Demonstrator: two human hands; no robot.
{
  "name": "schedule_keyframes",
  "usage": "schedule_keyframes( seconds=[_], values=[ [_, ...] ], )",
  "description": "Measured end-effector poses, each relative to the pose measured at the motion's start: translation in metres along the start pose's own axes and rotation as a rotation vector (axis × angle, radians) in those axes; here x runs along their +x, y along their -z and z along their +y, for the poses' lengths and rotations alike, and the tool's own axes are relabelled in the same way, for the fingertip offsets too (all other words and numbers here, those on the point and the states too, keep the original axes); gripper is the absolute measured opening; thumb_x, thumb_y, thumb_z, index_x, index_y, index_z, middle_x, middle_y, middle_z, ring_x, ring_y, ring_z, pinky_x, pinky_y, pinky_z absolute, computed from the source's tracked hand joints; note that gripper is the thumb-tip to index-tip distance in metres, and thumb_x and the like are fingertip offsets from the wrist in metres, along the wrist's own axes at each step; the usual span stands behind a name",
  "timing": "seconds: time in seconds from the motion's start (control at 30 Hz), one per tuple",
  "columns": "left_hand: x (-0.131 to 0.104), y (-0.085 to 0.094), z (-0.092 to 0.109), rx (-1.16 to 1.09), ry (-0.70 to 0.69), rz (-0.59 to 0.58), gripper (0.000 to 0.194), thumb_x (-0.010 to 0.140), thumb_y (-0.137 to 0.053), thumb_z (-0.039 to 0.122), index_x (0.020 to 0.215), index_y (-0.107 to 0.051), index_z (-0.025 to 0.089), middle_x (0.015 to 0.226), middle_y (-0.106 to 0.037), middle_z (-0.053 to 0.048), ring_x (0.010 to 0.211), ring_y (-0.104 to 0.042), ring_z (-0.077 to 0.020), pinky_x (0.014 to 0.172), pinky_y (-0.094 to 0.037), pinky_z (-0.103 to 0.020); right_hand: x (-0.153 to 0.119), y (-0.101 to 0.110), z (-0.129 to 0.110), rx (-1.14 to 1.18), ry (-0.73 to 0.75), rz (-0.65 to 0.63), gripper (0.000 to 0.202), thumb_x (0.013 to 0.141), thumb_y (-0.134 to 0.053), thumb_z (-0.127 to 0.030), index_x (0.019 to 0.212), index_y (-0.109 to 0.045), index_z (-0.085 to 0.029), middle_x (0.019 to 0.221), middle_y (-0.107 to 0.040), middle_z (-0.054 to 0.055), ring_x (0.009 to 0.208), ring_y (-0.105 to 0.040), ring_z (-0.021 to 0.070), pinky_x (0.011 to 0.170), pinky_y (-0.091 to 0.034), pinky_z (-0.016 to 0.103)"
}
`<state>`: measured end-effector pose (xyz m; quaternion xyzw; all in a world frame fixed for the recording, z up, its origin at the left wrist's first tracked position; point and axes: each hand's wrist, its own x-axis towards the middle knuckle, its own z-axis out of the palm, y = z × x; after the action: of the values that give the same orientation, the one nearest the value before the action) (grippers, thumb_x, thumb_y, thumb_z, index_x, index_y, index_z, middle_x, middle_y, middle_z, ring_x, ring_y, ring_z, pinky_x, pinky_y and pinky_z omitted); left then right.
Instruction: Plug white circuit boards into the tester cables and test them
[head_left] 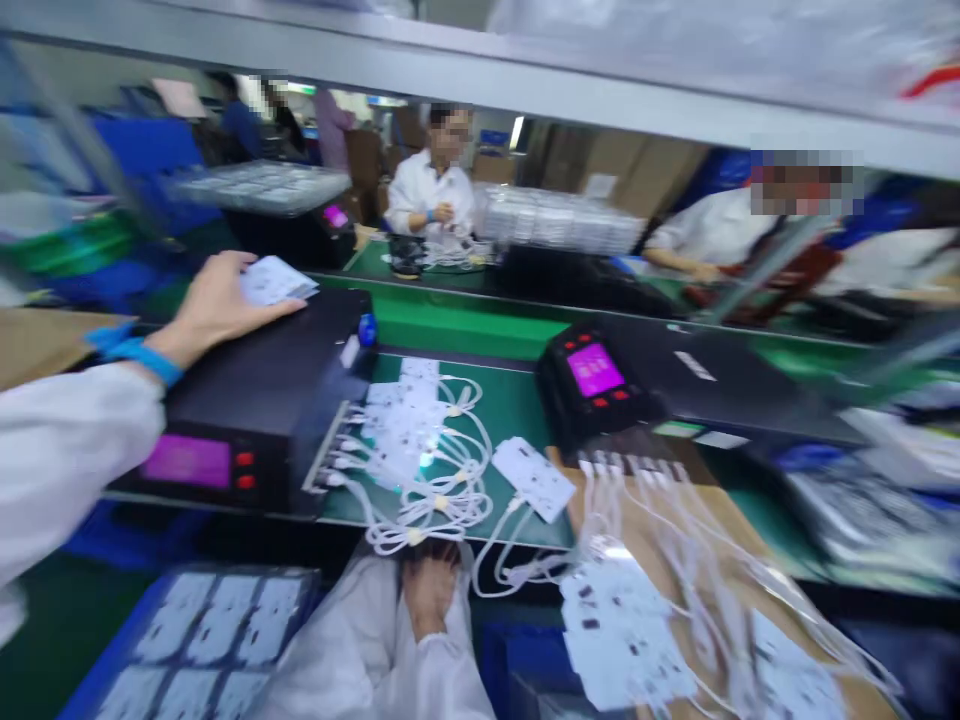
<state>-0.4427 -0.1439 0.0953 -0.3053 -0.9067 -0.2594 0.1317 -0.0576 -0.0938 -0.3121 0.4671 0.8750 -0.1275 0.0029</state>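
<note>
The left hand (225,300) was closed on a small stack of white boards (276,281), thumb along the near side, at the far end of a black box (247,370); whether the stack rested on the box or hung just above it could not be told. The right hand (431,592) was low in the person's lap, below the worktop (514,390), its fingers partly hidden, so whether it was open or gripping was unclear. A steady, light hold on the edges, with the boards squared and level, would probably have suited them best, keeping pressure off their faces and the sleeve clear of the cables. Beside the box, more white boards (401,430) lay overlapping among looped white cables (465,495) plugged into its side. A single board (532,478) lay apart to the right, a cable at its end. Beyond it, a second black box had a glowing pink screen (595,370) and red buttons. At lower left, a blue-edged tray (112,640) held boards in rows. Across the way, a person in white (435,195) sat at another bench. Small pale labels (694,365) and both screens were too blurred to read; no brand was legible.
</note>
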Motion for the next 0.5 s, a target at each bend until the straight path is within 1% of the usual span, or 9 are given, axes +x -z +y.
schedule_keyframes(
  seconds=[0.03,0.07,0.1,0.13,0.17,0.2,0.27,0.33,0.5],
  values=[
    [-0.001,-0.001,-0.003,-0.027,-0.053,0.062,0.112,0.06,-0.066,0.097,0.138,-0.051,0.018,0.147,-0.056,-0.008,0.137,-0.049,-0.0337,0.123,-0.037,-0.046,-0.004,-0.002,-0.009,-0.053,0.053,-0.01,0.046,0.093,-0.057,-0.03,0.126,-0.073,-0.003,0.136,-0.066,0.032,0.136,-0.058,0.0439,0.113,-0.039,0.054],
    [-0.001,-0.003,-0.006,-0.05,-0.089,0.082,0.106,0.064,-0.073,0.089,0.137,-0.052,0.015,0.143,-0.058,-0.012,0.135,-0.052,-0.0334,0.121,-0.04,-0.045,-0.007,-0.004,-0.016,-0.104,0.091,-0.013,0.044,0.094,-0.053,-0.029,0.122,-0.075,-0.004,0.134,-0.067,0.031,0.134,-0.059,0.0428,0.113,-0.038,0.053],
    [0.0,-0.005,-0.009,-0.02,-0.082,0.092,0.102,0.063,-0.081,0.082,0.136,-0.053,0.015,0.139,-0.06,-0.013,0.131,-0.055,-0.0318,0.118,-0.043,-0.043,-0.009,-0.007,-0.02,-0.151,0.123,-0.01,0.043,0.095,-0.05,-0.029,0.118,-0.077,-0.005,0.132,-0.068,0.031,0.132,-0.061,0.0424,0.114,-0.038,0.053],
    [0.001,-0.008,-0.012,0.005,-0.085,0.102,0.097,0.065,-0.085,0.073,0.137,-0.052,0.017,0.139,-0.06,-0.012,0.131,-0.056,-0.0299,0.118,-0.044,-0.04,-0.01,-0.01,-0.022,-0.189,0.147,0.0,0.042,0.096,-0.048,-0.03,0.113,-0.079,-0.006,0.132,-0.068,0.032,0.13,-0.063,0.0427,0.113,-0.038,0.053],
    [0.003,-0.01,-0.014,-0.003,-0.099,0.104,0.091,0.068,-0.088,0.063,0.137,-0.051,0.017,0.14,-0.059,-0.014,0.132,-0.056,-0.03,0.117,-0.044,-0.04,-0.009,-0.013,-0.022,-0.219,0.162,0.014,0.043,0.096,-0.047,-0.032,0.108,-0.081,-0.008,0.131,-0.068,0.032,0.128,-0.064,0.0433,0.112,-0.039,0.055],
    [0.005,-0.012,-0.017,-0.009,-0.108,0.097,0.087,0.07,-0.088,0.058,0.137,-0.05,0.017,0.14,-0.059,-0.015,0.133,-0.056,-0.0304,0.117,-0.044,-0.041,-0.007,-0.017,-0.019,-0.241,0.175,0.025,0.043,0.096,-0.048,-0.036,0.102,-0.082,-0.011,0.129,-0.069,0.032,0.127,-0.064,0.0441,0.11,-0.041,0.056],
    [0.006,-0.013,-0.019,-0.019,-0.098,0.086,0.085,0.072,-0.088,0.054,0.137,-0.049,0.017,0.138,-0.059,-0.016,0.133,-0.057,-0.0318,0.116,-0.045,-0.042,-0.002,-0.024,-0.008,-0.257,0.181,0.056,0.041,0.093,-0.05,-0.042,0.092,-0.083,-0.019,0.124,-0.072,0.029,0.123,-0.066,0.0445,0.106,-0.043,0.06],
    [0.005,-0.013,-0.019,-0.032,-0.091,0.07,0.085,0.073,-0.088,0.055,0.138,-0.049,0.017,0.138,-0.057,-0.018,0.131,-0.058,-0.0333,0.114,-0.046,-0.044,0.003,-0.027,0.009,-0.218,0.169,0.091,0.039,0.089,-0.05,-0.046,0.084,-0.082,-0.024,0.117,-0.073,0.028,0.117,-0.069,0.0437,0.101,-0.046,0.06],
    [0.001,-0.013,-0.019,-0.073,-0.092,0.061,0.091,0.071,-0.089,0.06,0.14,-0.049,0.017,0.139,-0.055,-0.019,0.129,-0.059,-0.0365,0.112,-0.047,-0.048,0.013,-0.026,0.049,-0.008,0.08,0.106,0.042,0.08,-0.047,-0.054,0.06,-0.072,-0.027,0.096,-0.071,0.027,0.091,-0.075,0.0424,0.087,-0.052,0.06]
  ],
)
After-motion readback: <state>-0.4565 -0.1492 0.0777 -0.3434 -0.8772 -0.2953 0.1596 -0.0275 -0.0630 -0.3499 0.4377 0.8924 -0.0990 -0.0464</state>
